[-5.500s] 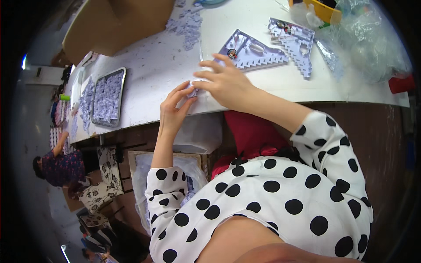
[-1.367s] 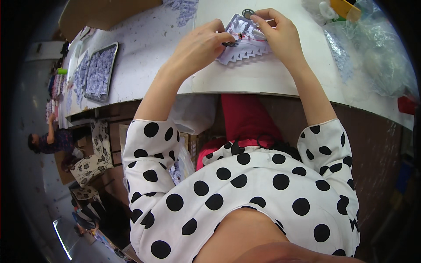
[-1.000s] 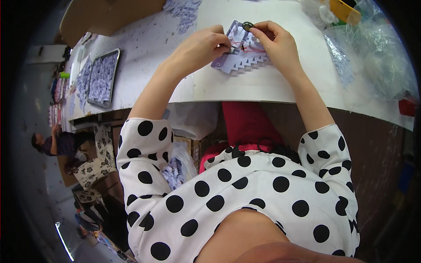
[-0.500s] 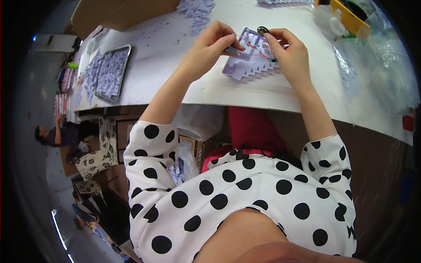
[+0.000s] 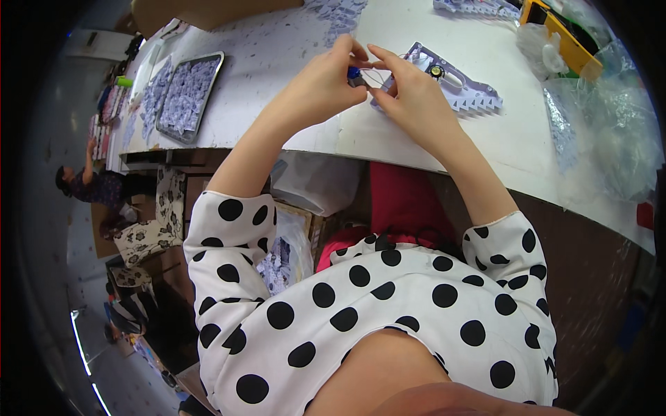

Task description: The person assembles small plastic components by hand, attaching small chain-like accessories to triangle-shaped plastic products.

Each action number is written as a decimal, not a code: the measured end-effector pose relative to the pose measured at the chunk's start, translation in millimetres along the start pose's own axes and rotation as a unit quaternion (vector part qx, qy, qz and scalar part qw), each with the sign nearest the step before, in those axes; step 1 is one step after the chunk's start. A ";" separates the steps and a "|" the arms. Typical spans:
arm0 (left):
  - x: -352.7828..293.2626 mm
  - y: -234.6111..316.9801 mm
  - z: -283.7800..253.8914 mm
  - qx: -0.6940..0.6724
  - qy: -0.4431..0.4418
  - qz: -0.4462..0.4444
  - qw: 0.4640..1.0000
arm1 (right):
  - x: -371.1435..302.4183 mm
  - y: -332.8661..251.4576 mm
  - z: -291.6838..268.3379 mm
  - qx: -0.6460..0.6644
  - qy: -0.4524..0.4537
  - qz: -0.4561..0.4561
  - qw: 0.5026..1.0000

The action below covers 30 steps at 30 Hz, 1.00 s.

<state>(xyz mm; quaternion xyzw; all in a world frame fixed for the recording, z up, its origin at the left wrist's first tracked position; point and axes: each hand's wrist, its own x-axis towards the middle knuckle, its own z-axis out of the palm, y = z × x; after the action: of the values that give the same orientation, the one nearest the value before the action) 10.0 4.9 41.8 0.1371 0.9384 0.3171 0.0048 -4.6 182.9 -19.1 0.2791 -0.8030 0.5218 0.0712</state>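
Note:
My left hand (image 5: 325,82) is closed around a small blue and dark part (image 5: 354,73), most of it hidden by the fingers. Thin wires (image 5: 376,78) loop between my two hands. My right hand (image 5: 417,93) comes close from the other side, its curled fingers on these wires; the exact grip is partly hidden. Behind and right of that hand lies a lilac plastic housing (image 5: 479,93) with a toothed, stepped edge. A round black speaker (image 5: 436,71) with a lighter centre rests on the housing, beside a white oblong piece (image 5: 453,80).
A metal tray (image 5: 197,97) heaped with small lilac pieces stands at the left, more pieces beside it. A cardboard box (image 5: 208,15) is at the back. Clear plastic bags (image 5: 600,128) and a yellow bin (image 5: 560,38) fill the right side. Another person (image 5: 97,184) is far left.
My right hand has let go of the round speaker, which now lies on the housing, and has moved left to the wires near my left hand. The whole view has shifted slightly.

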 end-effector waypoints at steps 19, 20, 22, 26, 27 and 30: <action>-31.7 -42.4 -8.7 -0.387 -0.031 -0.185 0.903 | 11.9 -8.1 -0.5 -0.070 -0.075 -0.069 0.992; -32.3 -42.9 -10.3 -0.387 -0.030 -0.185 0.903 | 11.8 -10.1 -1.2 -0.069 -0.076 -0.070 0.992; -34.6 -43.7 -11.7 -0.383 -0.048 -0.178 0.905 | 10.6 -12.6 -2.2 -0.037 -0.090 -0.042 0.994; -40.9 -48.7 -15.3 -0.371 -0.055 -0.179 0.909 | 12.5 -9.3 -1.8 0.010 -0.113 -0.025 0.993; -41.8 -48.7 -16.9 -0.374 -0.062 -0.180 0.908 | 13.8 -12.7 -3.6 0.014 -0.128 -0.027 0.991; -43.8 -46.9 -21.1 -0.376 -0.072 -0.176 0.907 | 13.5 -15.9 -2.4 0.014 -0.142 -0.023 0.990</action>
<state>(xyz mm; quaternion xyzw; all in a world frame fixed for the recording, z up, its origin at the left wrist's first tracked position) 38.2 -54.8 27.3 -0.0202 0.7559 0.6294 0.1790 -8.0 175.2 0.2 0.3700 -0.7910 0.4860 -0.0351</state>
